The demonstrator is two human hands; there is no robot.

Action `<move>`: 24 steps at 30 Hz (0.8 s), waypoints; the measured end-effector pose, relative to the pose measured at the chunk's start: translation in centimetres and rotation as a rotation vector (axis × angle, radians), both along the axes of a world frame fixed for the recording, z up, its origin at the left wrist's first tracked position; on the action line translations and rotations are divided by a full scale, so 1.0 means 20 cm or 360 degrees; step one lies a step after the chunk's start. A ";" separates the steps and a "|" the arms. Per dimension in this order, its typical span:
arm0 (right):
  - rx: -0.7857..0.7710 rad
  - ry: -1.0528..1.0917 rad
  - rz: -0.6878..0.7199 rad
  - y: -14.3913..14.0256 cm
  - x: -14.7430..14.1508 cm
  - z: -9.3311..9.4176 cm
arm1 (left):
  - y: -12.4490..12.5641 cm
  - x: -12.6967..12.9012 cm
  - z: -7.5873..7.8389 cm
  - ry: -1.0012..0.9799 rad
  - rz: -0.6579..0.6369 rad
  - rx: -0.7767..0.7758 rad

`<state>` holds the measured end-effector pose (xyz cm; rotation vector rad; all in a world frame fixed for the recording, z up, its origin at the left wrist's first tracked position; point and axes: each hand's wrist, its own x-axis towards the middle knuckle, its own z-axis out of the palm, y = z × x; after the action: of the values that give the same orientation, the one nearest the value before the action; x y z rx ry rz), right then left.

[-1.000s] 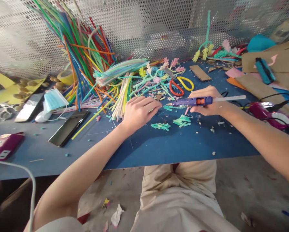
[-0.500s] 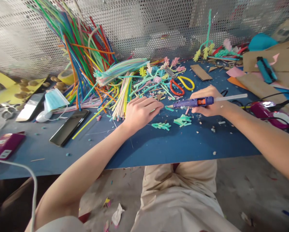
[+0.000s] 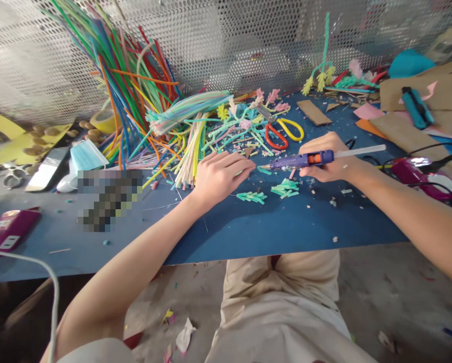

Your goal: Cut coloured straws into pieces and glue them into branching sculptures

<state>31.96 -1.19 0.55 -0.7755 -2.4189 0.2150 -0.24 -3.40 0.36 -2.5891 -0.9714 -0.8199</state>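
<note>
Head view: two sprigs look formed, another green piece unfinished; right hand grips glue gun, left hand's fingers unclear.

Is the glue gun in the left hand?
No, the purple glue gun is in the right hand, its nozzle pointing toward the left hand.

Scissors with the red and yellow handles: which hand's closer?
Right. The right hand is just right of the scissors; the left hand is farther away, to their left.
</note>
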 end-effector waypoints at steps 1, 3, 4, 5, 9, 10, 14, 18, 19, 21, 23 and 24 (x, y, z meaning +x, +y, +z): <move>0.0005 0.0007 -0.0005 0.00 0.00 0.00 | 0.00 0.00 0.00 0.0002 0.0000 0.0001; 0.0017 0.0025 -0.0020 0.00 0.00 -0.01 | 0.00 0.00 0.00 0.0004 0.0000 -0.0005; 0.0021 0.0033 -0.0024 0.00 0.00 -0.02 | 0.00 0.00 0.00 0.0004 0.0000 -0.0011; 0.0020 0.0038 -0.0025 0.00 0.00 -0.02 | 0.00 0.00 0.00 -0.0002 0.0000 -0.0017; 0.0049 -0.0017 -0.0110 0.01 0.00 -0.01 | 0.00 0.00 0.00 -0.0063 -0.0024 -0.0051; 0.0078 -0.0042 -0.0188 0.01 0.00 0.00 | 0.01 -0.01 0.00 -0.0085 -0.0024 -0.0062; 0.0139 -0.0197 -0.0743 0.05 0.02 0.00 | 0.02 -0.02 -0.01 -0.0153 -0.0009 -0.0080; 0.0232 -0.0312 -0.0937 0.12 0.11 -0.07 | 0.03 -0.02 -0.02 -0.0211 0.0025 -0.0107; 0.0251 -0.0267 -0.0909 0.13 0.13 -0.09 | 0.02 -0.02 -0.01 -0.0221 0.0041 -0.0116; 0.0238 -0.0199 -0.0801 0.14 0.17 -0.08 | 0.02 -0.02 -0.01 -0.0237 0.0076 -0.0125; 0.0146 -0.0202 -0.0633 0.12 0.17 -0.04 | 0.02 -0.02 -0.01 -0.0246 0.0090 -0.0116; 0.0069 -0.0223 -0.0514 0.10 0.16 -0.01 | 0.02 -0.03 -0.01 -0.0244 0.0083 -0.0108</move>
<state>35.09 0.90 0.37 -1.1793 -2.3733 -0.0203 -0.77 -2.92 0.23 -2.5758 -1.1229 -1.0008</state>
